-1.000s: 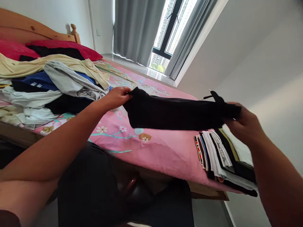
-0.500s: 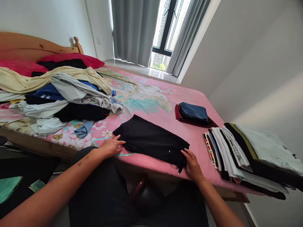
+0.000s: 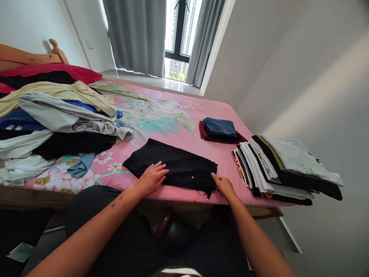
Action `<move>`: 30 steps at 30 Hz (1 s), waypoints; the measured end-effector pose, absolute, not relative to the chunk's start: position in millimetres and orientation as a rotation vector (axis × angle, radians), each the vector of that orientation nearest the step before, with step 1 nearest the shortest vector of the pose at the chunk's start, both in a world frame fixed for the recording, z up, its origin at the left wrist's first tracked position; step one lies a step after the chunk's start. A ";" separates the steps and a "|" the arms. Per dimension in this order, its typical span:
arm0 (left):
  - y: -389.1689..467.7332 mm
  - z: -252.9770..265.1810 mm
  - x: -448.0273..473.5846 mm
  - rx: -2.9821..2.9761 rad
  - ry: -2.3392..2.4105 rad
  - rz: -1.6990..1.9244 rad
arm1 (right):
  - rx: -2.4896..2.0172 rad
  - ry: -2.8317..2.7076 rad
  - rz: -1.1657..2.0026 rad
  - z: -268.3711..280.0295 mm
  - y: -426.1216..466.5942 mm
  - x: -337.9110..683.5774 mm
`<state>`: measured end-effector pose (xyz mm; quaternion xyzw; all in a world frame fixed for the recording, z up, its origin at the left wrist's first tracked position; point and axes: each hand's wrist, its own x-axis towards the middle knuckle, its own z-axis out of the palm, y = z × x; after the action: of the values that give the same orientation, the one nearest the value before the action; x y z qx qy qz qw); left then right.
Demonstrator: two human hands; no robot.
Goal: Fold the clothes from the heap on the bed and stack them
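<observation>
The black garment (image 3: 175, 163) is matt, smooth cloth, faintly creased. Beneath it, the sheet (image 3: 225, 157) is smooth, thin-looking cloth. The jeans (image 3: 219, 126) look like matt, slightly rough denim; the stack (image 3: 291, 154) is soft, matt cloth. The pillow (image 3: 83, 73) has a light sheen. The headboard (image 3: 25, 55) is smooth wood, the curtain (image 3: 138, 38) matt cloth, the sill (image 3: 173, 85) glossy.

Bed (image 3: 215, 109), perhaps black trousers (image 3: 180, 165), heaped clothes (image 3: 54, 111), folded stacks (image 3: 291, 154)
</observation>
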<state>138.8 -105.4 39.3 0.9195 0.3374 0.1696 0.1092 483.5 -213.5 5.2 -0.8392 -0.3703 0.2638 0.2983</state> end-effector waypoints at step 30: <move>-108.7 22.9 240.3 2.341 0.830 0.333 | -1.326 -0.409 1.100 13.2 -223.5 456.2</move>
<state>240.3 -108.7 22.9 0.8875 0.3144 0.1262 0.3124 456.2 -223.5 13.2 -0.5796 -0.1789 0.4808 0.6331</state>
